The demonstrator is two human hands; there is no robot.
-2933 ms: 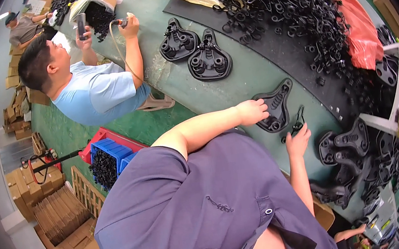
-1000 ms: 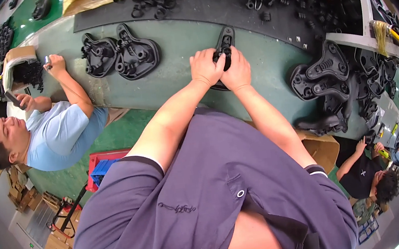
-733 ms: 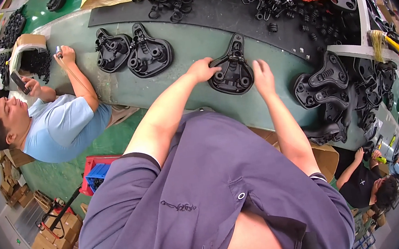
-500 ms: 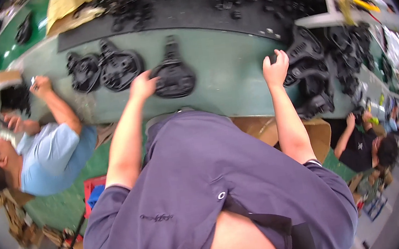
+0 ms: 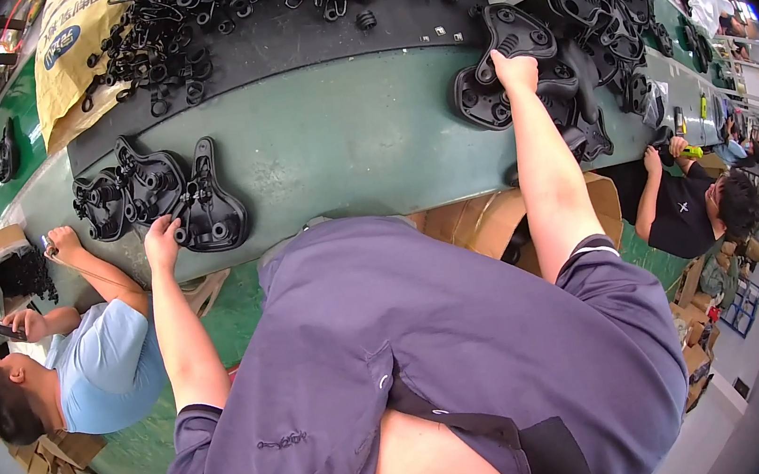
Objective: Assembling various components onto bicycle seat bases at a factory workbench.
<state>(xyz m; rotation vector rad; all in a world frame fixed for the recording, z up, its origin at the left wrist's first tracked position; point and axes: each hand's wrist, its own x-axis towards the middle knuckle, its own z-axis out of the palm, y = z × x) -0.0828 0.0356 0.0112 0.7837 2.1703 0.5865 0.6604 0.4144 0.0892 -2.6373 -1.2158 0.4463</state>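
My left hand (image 5: 162,244) is at the left, its fingers closed on the edge of a black bicycle saddle (image 5: 224,220) that lies underside up with its narrow nose pointing away from me. Two more black saddles, one of them the middle saddle (image 5: 148,178), lie close against it on the left. On the right, my right hand (image 5: 516,71) grips the narrow part of another black saddle (image 5: 520,30) at the top of a heap. Below that hand, a further saddle (image 5: 481,99) rests on the green tabletop (image 5: 339,138).
A black mat (image 5: 282,64) along the far side carries many small black rings, coils and looped parts. A yellow sack (image 5: 74,61) stands far left. At the left sits a person in light blue (image 5: 106,365); a person in black (image 5: 689,213) is at the right. Cardboard (image 5: 482,224) is below the table edge.
My left hand and its saddle have moved left, up against the other two. My right hand has reached farther away and taken hold of a saddle on the heap. The view has shifted.
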